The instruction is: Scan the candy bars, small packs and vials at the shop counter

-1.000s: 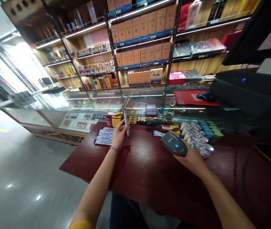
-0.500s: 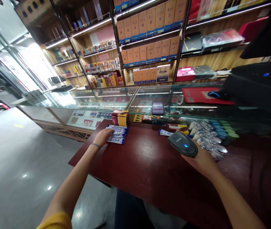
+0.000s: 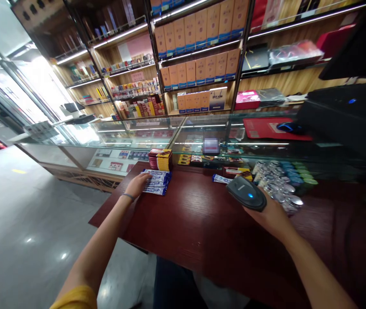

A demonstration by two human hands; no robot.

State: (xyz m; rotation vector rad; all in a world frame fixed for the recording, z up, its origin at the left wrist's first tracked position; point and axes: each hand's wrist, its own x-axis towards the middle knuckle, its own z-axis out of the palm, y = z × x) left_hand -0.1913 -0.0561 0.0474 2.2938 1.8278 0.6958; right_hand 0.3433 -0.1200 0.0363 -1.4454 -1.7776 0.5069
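Observation:
On the brown table, a row of blue-and-white stick packets (image 3: 158,183) lies side by side at the left. My left hand (image 3: 137,185) is at their left ends, its fingers closed over the nearest ends; the thumb is partly hidden. My right hand (image 3: 271,212) grips a dark handheld barcode scanner (image 3: 246,193), whose blue light is lit. The scanner's head points left and away from me, above the table. Just beyond it lies another blue-and-white packet (image 3: 220,179), partly covered by the scanner.
A stack of red-and-yellow boxes (image 3: 160,159) stands behind the packets. Clear jars with silver lids (image 3: 271,178) and blue and green cans (image 3: 303,175) crowd the right. A glass display counter (image 3: 131,128) borders the table's far edge. A mouse (image 3: 287,127) rests on a red mat (image 3: 256,128).
The whole view has shifted slightly. My left hand stays at the packets, with its fingers a little shifted, and the scanner stays in my right hand.

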